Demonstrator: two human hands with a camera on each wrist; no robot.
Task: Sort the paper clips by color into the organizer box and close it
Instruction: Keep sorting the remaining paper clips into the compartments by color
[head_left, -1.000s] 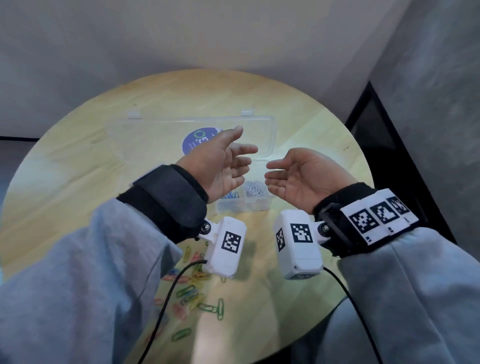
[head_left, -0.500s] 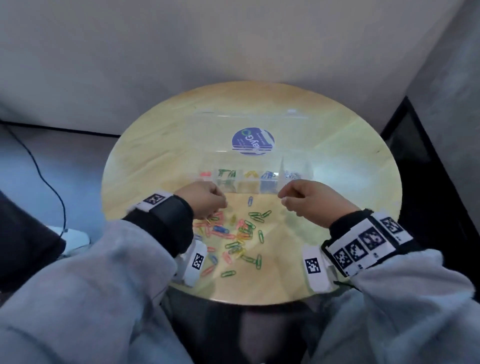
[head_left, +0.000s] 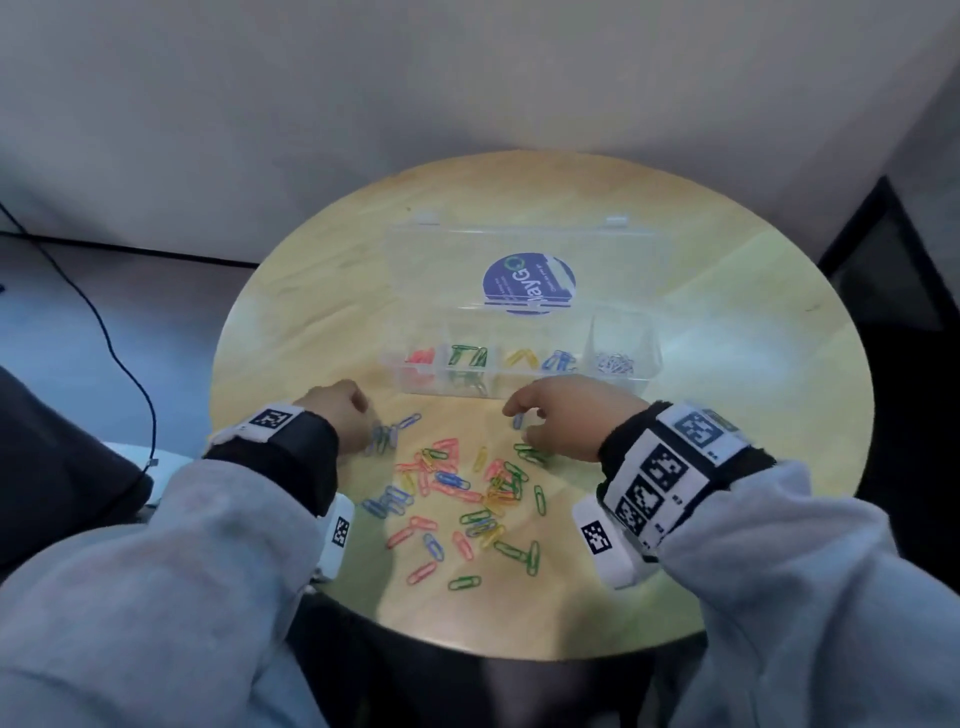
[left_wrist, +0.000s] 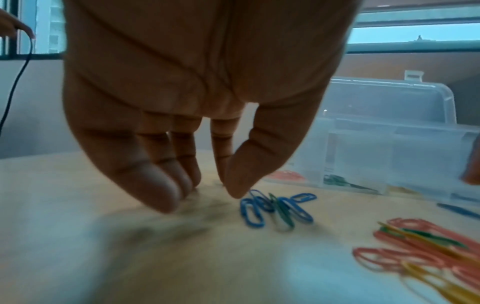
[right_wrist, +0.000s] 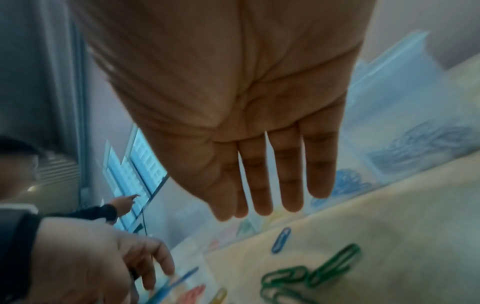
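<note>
Both hands hover low over the round desk (head_left: 311, 322), in the lower middle of the head view. At left, the left hand (head_left: 337, 415) points its fingers (left_wrist: 166, 197) down to the wood, thumb tip touching a small bunch of blue and green clips (left_wrist: 275, 209); it grips nothing. Centre frame, loose clips (head_left: 457, 493) in red, yellow, green and blue lie scattered between the wrists. Above them the clear box (head_left: 519, 364) stands open, its lid (head_left: 519, 270) laid back, with red, green, yellow, blue and silver clips in separate compartments. At right, the right hand (head_left: 561, 415) hangs with straight, relaxed fingers (right_wrist: 291, 185) just above one blue clip (right_wrist: 280, 239), holding nothing.
</note>
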